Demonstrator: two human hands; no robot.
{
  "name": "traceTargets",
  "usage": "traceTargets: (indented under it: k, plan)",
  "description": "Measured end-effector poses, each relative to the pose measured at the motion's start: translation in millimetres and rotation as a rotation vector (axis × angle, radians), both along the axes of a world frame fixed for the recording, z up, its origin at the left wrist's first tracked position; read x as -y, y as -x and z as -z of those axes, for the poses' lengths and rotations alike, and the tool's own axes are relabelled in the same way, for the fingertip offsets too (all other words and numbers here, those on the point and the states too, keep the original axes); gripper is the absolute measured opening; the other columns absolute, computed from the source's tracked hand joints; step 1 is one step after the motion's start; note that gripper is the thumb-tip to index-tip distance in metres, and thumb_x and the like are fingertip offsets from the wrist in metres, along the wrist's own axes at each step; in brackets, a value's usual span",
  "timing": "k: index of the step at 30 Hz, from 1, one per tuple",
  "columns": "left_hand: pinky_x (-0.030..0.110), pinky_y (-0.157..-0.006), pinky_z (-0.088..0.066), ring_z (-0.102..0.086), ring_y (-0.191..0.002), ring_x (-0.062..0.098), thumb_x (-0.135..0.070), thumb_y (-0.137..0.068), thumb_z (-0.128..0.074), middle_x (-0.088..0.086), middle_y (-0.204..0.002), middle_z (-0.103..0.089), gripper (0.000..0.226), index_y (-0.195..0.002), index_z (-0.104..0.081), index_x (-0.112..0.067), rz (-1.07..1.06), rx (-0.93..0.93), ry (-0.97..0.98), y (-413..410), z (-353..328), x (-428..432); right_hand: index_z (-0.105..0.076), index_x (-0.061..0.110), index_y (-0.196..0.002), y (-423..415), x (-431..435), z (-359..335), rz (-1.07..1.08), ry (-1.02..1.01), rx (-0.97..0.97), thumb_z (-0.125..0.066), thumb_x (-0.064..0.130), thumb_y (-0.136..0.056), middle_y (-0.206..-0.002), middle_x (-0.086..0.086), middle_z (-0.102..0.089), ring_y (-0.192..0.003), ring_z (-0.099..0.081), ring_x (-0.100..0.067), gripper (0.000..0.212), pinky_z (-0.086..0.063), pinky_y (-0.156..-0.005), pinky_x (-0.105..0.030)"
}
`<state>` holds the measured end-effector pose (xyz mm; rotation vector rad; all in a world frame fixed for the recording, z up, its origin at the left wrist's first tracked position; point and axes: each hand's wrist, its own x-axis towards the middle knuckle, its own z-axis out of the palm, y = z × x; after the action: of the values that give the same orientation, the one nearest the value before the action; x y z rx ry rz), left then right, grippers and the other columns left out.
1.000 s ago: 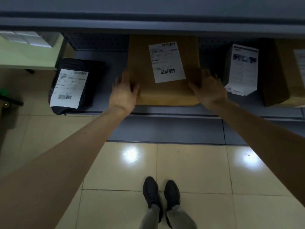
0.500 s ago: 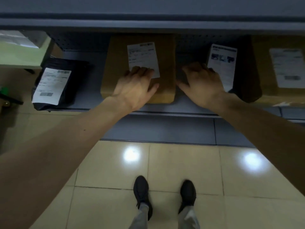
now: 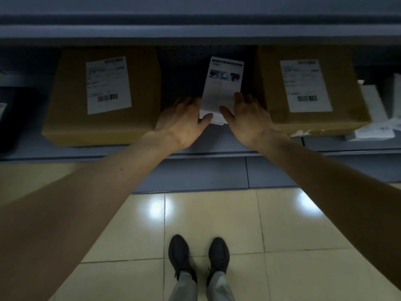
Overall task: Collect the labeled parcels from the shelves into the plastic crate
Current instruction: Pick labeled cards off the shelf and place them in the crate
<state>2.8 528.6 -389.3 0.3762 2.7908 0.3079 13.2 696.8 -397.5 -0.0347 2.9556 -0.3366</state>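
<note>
- The white-labelled parcel lies on the shelf, between the left cardboard box and the right cardboard box.
- The left hand and right hand flank its near end, fingers extended and released, thumbs at its edge.

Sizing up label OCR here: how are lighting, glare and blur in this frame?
Head view: dim overall; shelf recess nearly black, swallowing the centre parcel apart from its white label. Head view: two glare spots on the floor tiles. Head view: label print on the left box and right box soft; left hand and right hand slightly smeared.
</note>
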Motion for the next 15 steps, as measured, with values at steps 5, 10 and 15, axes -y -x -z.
traceTargets:
  k: [5,10,15]
  plan:
    - [0.038,-0.090,-0.051,-0.061,-0.118,0.031,-0.045,-0.105,-0.044,0.010,-0.137,-0.060,0.047,-0.143,-0.046,-0.015,-0.194,0.117,-0.288,25.8,37.5,-16.6,-0.040,0.004,-0.138,23.9,0.1,37.4,0.200,0.260,0.147,-0.038,0.043,-0.104,-0.134,-0.019,-0.047,-0.122,-0.050,-0.037,0.052,-0.042,-0.088,-0.041]
    - [0.030,-0.095,-0.046,-0.057,-0.124,0.028,-0.026,-0.105,-0.049,0.011,-0.136,-0.060,0.036,-0.137,-0.054,-0.010,-0.420,0.200,-0.525,31.6,56.3,-33.8,-0.050,0.003,-0.135,32.2,-0.7,43.7,0.452,0.635,0.131,-0.057,0.032,-0.098,-0.134,-0.015,-0.057,-0.122,-0.055,-0.032,0.048,-0.047,-0.093,-0.034]
    - [0.028,-0.080,-0.046,-0.063,-0.107,0.027,-0.023,-0.104,-0.050,0.010,-0.116,-0.066,0.028,-0.126,-0.061,-0.009,-0.506,0.193,-0.565,-13.2,49.0,-38.2,-0.058,0.000,-0.126,-1.2,-5.1,47.7,0.517,0.782,0.154,-0.061,0.021,-0.096,-0.122,-0.015,-0.064,-0.106,-0.061,-0.026,0.037,-0.038,-0.069,-0.016]
